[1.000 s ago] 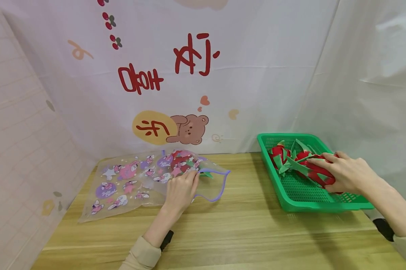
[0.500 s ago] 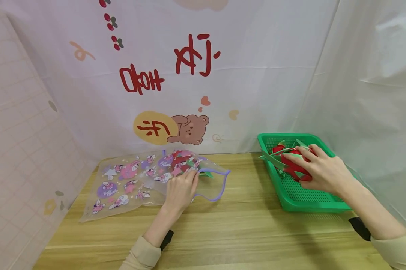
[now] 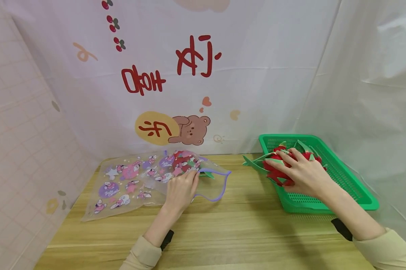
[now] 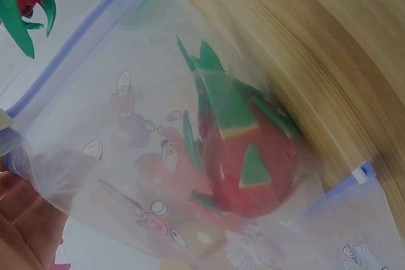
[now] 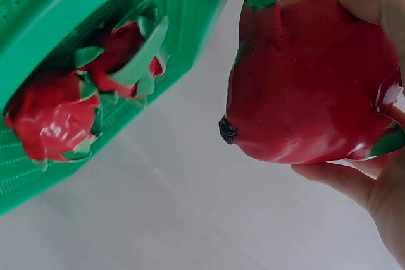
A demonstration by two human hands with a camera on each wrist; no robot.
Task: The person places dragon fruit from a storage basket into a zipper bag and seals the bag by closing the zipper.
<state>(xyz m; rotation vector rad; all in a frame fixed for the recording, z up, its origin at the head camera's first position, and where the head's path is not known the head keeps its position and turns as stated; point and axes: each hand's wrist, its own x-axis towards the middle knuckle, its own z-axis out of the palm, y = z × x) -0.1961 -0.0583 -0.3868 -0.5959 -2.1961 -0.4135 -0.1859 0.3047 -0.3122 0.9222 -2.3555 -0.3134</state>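
Note:
My left hand pinches the purple-edged mouth of a clear zip bag printed with pink and purple cartoon figures. Inside that bag lies a red dragon fruit with green scales, its leafy tips toward the opening. My right hand grips another dragon fruit, holding it over the left rim of the green basket, its green leaves pointing left. In the right wrist view, two more dragon fruits sit in the basket; the head view shows them partly hidden behind my right hand.
A wooden table carries the bag on the left and the basket on the right. Behind it hangs a white printed sheet with red characters and a bear. A second purple zip edge with a slider shows in the left wrist view.
My right hand has lifted a dragon fruit from the basket and carried it left to the basket's left rim. My left hand stays at the bag's mouth.

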